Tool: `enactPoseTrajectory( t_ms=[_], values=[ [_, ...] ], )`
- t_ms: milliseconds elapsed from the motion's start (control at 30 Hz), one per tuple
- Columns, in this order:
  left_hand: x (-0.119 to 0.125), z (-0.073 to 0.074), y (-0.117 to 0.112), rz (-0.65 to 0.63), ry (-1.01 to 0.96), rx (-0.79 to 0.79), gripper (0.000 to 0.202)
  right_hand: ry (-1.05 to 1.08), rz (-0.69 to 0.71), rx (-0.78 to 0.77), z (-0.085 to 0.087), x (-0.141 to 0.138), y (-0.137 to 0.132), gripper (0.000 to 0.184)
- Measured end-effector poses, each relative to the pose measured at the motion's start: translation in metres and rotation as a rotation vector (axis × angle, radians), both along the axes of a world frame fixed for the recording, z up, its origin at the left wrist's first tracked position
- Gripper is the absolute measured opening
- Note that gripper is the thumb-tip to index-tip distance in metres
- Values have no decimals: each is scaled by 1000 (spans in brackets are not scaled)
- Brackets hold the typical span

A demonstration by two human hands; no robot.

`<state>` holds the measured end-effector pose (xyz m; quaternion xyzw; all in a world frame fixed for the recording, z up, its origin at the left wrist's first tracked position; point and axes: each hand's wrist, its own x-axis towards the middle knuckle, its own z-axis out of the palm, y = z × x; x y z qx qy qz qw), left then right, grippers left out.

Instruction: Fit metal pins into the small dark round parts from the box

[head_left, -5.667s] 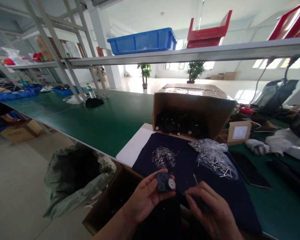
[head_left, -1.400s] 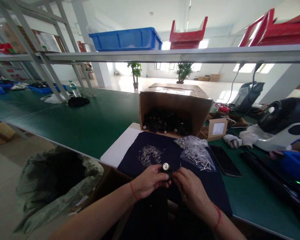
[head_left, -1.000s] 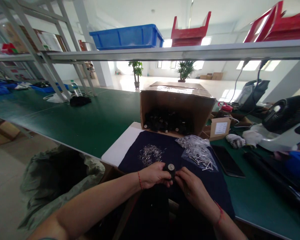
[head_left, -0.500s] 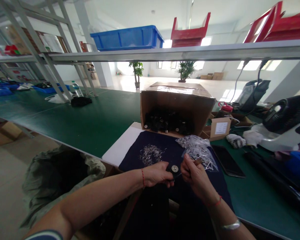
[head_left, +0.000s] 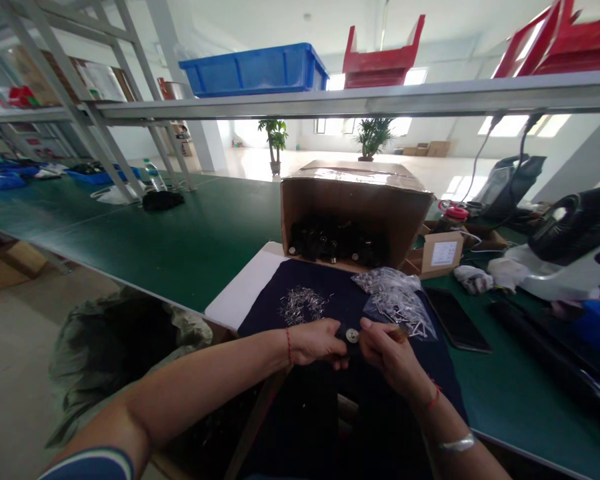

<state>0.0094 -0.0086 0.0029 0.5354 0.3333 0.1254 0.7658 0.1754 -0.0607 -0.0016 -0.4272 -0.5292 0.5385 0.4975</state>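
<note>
Black round part [head_left: 344, 331] held between two hands above navy cloth

Left hand [head_left: 317, 343] closes its fingers around the lower side of the black round part, so the part stays firm in the air, with its metal centre disc [head_left: 352, 335] turned up toward the camera. Right hand [head_left: 387, 357] comes very near from the other side, and its fingertips [head_left: 375, 338] are pinched narrow. They seem to hold something thin, but the fingers hide it, so I cannot tell what it is. Both hands work just above the navy cloth [head_left: 330, 287], maybe because the hands need to meet close together for such small work.

Loose metal pins [head_left: 300, 305] lie in a small heap on this cloth, where the dark colour probably makes them easy to see. A clear plastic bag of pins [head_left: 397, 308] sits just beside the right hand, within easy reach. Behind the cloth, a cardboard box [head_left: 355, 207] lies on its side with the opening toward the person, and many black parts [head_left: 330, 243] are inside, which seems to make them simple to take out. A white board [head_left: 245, 287] lies under the cloth edge, on the green workbench [head_left: 180, 227]. A black phone [head_left: 455, 320] rests on the bench at the right.
</note>
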Motion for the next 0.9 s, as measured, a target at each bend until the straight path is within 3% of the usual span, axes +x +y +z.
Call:
enactPoseTrajectory(
  t_ms=[200, 333, 433, 533, 567, 633, 700, 767, 800, 833, 900],
  values=[
    [6, -8, 7, -47, 59, -7, 14, -76, -26, 29, -11, 2, -7, 67],
    [9, -13, 7, -35, 95, 72, 13, -57, -66, 34, -23, 4, -9, 67],
    [-2, -2, -7, 43, 96, 150, 16, 189, -128, -28, -24, 10, -12, 60],
    [-31, 1, -37, 108, 9, 164, 15, 470, -171, -83, -18, 16, -12, 52],
    [-44, -6, -49, 135, -57, 137, 20, 504, -178, -91, -17, 16, -12, 50],
    [-71, -37, -72, 224, -147, 50, 34, 496, -198, -100, -15, 14, -11, 46],
    [-99, -85, -89, 396, -100, -53, 46, 441, -239, -103, -16, 9, -8, 45],
    [-126, -135, -100, 689, 56, -182, 47, 378, -295, -103, -20, 4, -6, 46],
    [-139, -155, -103, 754, 118, -193, 44, 352, -317, -103, -22, 2, -5, 46],
    [-150, -171, -106, 811, 162, -186, 42, 327, -336, -102, -24, 0, -5, 45],
    [-170, -189, -110, 904, 229, -141, 40, 279, -365, -104, -28, -2, -4, 44]
  ],
)
